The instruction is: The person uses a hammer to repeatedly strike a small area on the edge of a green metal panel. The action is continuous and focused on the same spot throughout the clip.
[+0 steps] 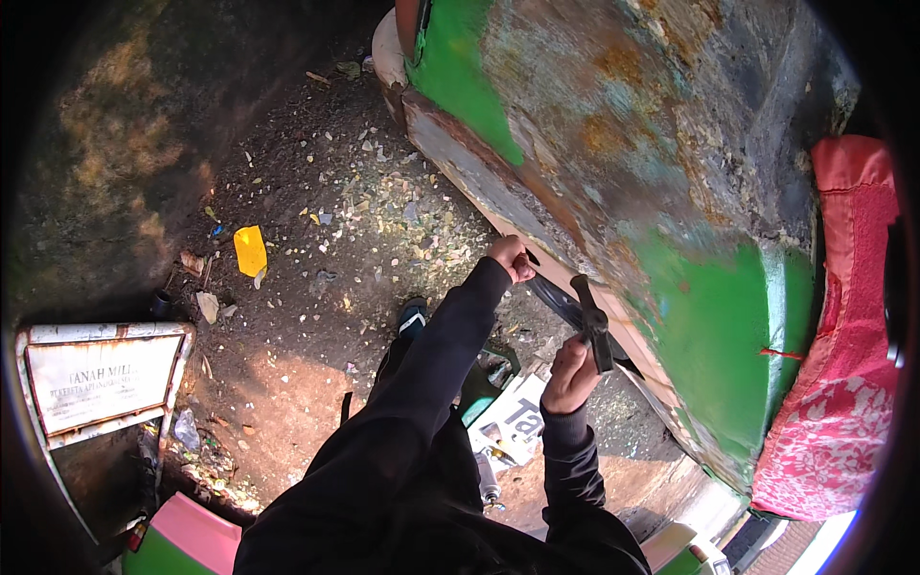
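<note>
My right hand [572, 377] is closed round the handle of a hammer [596, 337], whose dark metal head stands just above my fist. Up and to the left, my left hand [509, 257] is closed at the lower edge of a large panel [704, 335], green with wide bare, rust-stained patches. A small dark tip shows beside the left fingers; the rest of what they grip is hidden. A pale strip [628, 331] runs along the panel's edge close to both hands. Below that edge, between the hands, lies a dark curved piece [558, 302].
Paint flakes [412, 211] litter the dirt ground, with a yellow scrap [250, 251] at left. A rusty-framed white sign [101, 383] stands at lower left. A printed white sheet [513, 422] and a can [488, 479] lie by my legs. Red patterned cloth [834, 422] hangs at right.
</note>
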{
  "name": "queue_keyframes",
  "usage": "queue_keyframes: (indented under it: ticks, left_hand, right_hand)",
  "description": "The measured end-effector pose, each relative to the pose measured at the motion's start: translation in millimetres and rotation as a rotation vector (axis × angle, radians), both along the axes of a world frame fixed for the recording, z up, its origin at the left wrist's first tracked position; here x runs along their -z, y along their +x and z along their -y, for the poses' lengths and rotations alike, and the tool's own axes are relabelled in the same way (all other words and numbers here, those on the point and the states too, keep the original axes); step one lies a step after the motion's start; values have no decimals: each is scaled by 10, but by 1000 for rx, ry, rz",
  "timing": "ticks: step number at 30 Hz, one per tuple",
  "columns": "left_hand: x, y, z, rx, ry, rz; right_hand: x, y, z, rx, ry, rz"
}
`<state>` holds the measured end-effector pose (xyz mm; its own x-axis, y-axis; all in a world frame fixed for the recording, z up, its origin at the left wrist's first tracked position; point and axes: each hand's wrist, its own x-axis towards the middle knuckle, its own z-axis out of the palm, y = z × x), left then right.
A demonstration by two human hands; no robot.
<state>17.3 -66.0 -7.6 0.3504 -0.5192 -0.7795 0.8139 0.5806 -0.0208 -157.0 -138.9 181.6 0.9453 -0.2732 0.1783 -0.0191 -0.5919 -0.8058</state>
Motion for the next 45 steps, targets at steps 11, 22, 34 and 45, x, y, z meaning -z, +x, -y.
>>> queue_keyframes:
  ticks: [11, 22, 34, 45]
  left_hand:
    - [-511, -253, 137, 7, 140, 225]
    - [-470, -144, 145, 33, 101, 217]
    - [-166, -293, -66, -37, -200, 154]
    - [-475, -517, -409, -80, -376, 257]
  right_hand:
    - [-140, -76, -26, 133, 482, -45]
    - [121, -284, -25, 85, 257, 43]
    - [182, -184, 44, 4, 117, -88]
    - [209, -358, 14, -32, 101, -193]
